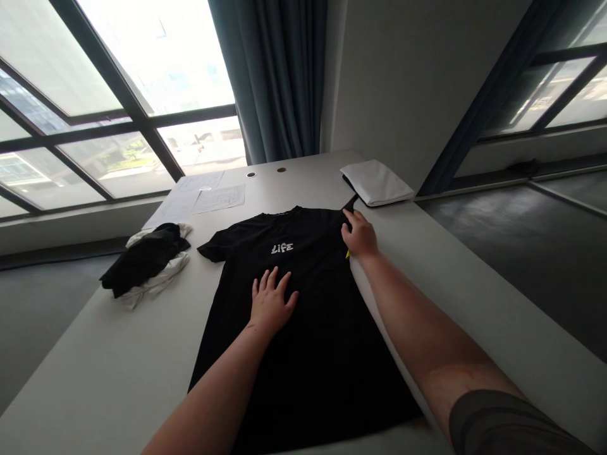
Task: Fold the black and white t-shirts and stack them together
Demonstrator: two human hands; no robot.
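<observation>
A black T-shirt [308, 328] with white lettering on the chest lies spread flat on a light table [114, 360]. My left hand [271, 303] rests palm down on the middle of the shirt, fingers stretched out and slightly spread. My right hand [359, 235] is at the shirt's right edge near the sleeve, fingers curled and pinching the black fabric. A small yellow tag shows just under that hand.
A crumpled pile of black and white clothes [147, 262] lies at the table's left. Folded white cloth [378, 181] sits at the far right corner. Papers [203, 196] lie at the back by the window. The table's right edge drops to a dark floor.
</observation>
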